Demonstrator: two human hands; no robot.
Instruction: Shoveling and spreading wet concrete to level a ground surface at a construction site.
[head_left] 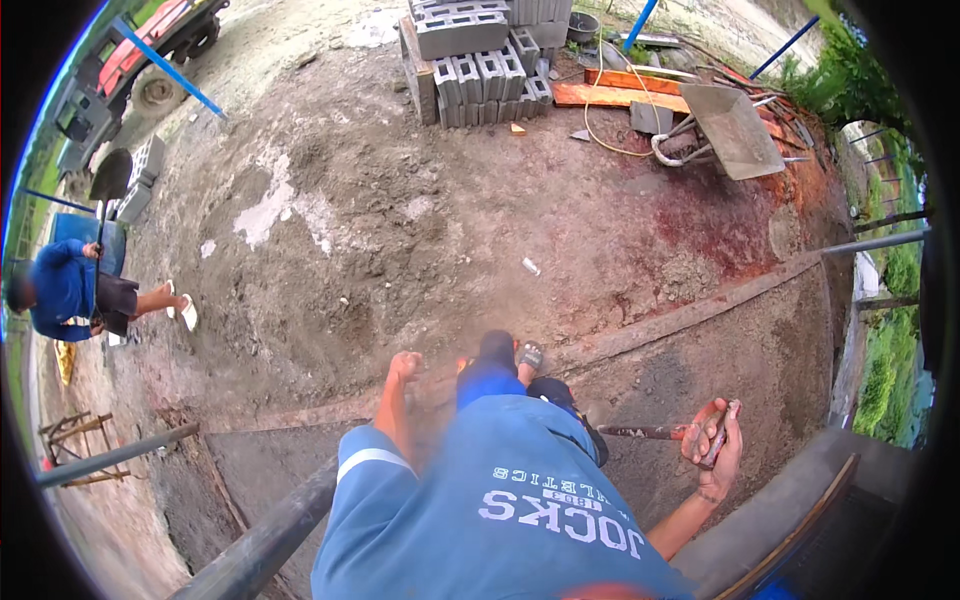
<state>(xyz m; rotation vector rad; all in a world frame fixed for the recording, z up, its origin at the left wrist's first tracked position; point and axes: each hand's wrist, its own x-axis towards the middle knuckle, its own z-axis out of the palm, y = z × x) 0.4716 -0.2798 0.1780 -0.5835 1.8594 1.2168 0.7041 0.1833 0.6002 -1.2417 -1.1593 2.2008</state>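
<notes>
In front of my body on the left, my left hand (405, 366) is curled into a loose fist above the dirt, with nothing showing in it. My right hand (712, 440), out to the right, has its fingers wrapped around a narrow hand tool (645, 432). A long, thin, dark and reddish part of that tool points left towards my body. Its grip is partly hidden by my fingers, and its exact kind cannot be made out. Beneath me, one sandalled foot (531, 355) stands beside a raised strip (690, 312) that crosses the ground.
Grey hollow blocks (478, 80) are stacked ahead, with a wheelbarrow (735, 130) and orange boards (620, 95) to their right. At the left a person in blue (68, 285) holds a shovel (110, 180). Metal poles (120, 455) flank me. A truck (130, 60) stands far left.
</notes>
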